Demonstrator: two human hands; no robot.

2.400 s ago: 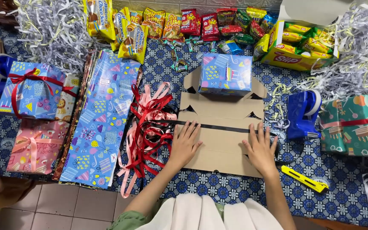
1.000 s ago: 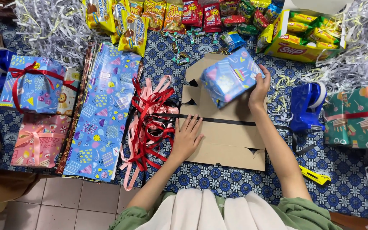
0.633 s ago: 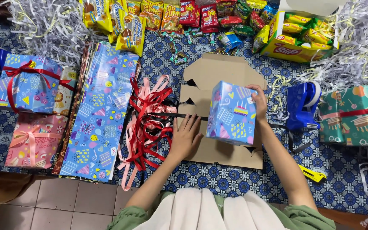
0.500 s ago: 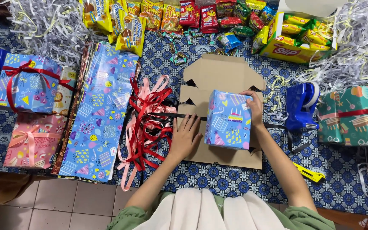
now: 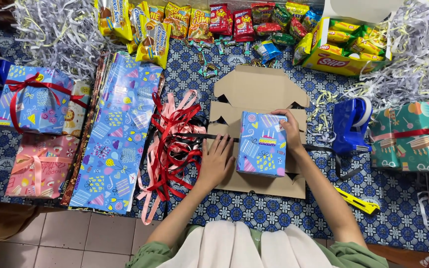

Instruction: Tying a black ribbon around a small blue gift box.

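Head view, right hand [image 5: 290, 130] fingers gripping wrapped box [image 5: 261, 144]

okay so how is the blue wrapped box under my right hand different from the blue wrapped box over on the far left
The blue box under the right hand has no ribbon tied on it; the far-left blue box has a red ribbon with a bow. The first sits on flattened cardboard across a black ribbon; the far-left one sits on the patterned cloth, untouched. Both wear blue party-print paper.
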